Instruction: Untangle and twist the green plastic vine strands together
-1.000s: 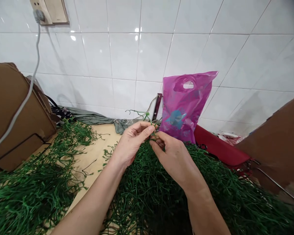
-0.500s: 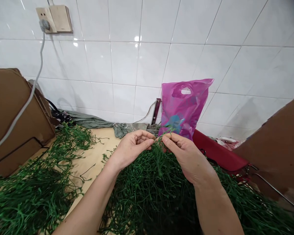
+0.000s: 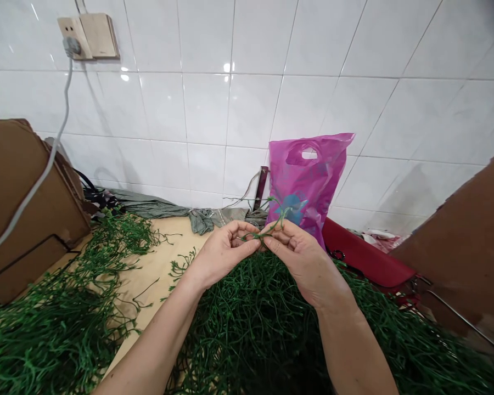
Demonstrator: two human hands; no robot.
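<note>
My left hand [image 3: 227, 251] and my right hand [image 3: 294, 252] meet fingertip to fingertip, both closed in a pinch. Between them they grip a thin green plastic plant sprig [image 3: 276, 224], whose forked tips rise past my right fingers. Part of its stem is hidden by my fingers. Right below my hands spreads a large tangled heap of the same green sprigs [image 3: 251, 312]. Another loose pile of sprigs [image 3: 45, 323] lies to the left on the pale wooden surface [image 3: 148, 274].
A pink plastic bag [image 3: 313, 181] stands against the white tiled wall [image 3: 206, 104]. Right of it lies a red case [image 3: 366, 258]. Cardboard boxes flank both sides, the left box [image 3: 24, 203] with a grey power cord [image 3: 45, 170] across it. Grey cloth [image 3: 148, 203] runs along the wall.
My fingertips have drawn closer together, with the right hand shifting slightly left. The sprig now stands up more openly above my right fingers. The view has shifted slightly.
</note>
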